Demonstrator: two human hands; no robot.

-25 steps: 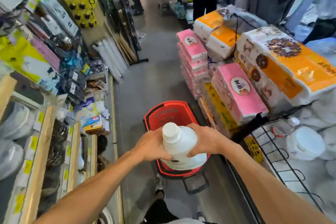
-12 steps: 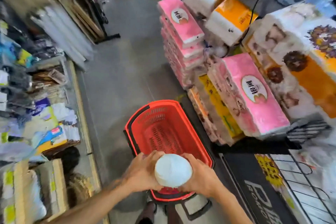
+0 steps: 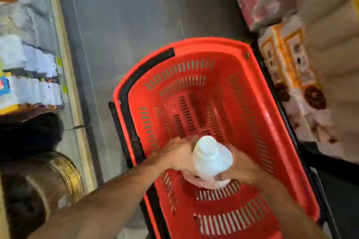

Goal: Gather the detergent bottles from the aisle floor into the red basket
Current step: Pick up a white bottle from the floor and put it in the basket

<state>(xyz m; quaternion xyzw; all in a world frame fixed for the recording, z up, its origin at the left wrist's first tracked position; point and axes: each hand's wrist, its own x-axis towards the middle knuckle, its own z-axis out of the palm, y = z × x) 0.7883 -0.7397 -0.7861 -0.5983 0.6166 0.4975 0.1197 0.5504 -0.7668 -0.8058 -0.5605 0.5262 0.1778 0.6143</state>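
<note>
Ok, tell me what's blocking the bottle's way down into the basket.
Nothing visible does. The left hand and right hand hold the bottle over the basket, whose visible floor is bare; the patch under the bottle is hidden.

You can read nothing on the detergent bottle (image 3: pixel 211 159), the packs (image 3: pixel 287 64) at your right or the shelf goods (image 3: pixel 29 87): all blurred

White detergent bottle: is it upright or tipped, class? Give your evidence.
Upright. The bottle has its cap facing the camera above, base low inside the red basket; left hand and right hand grip its sides.
</note>
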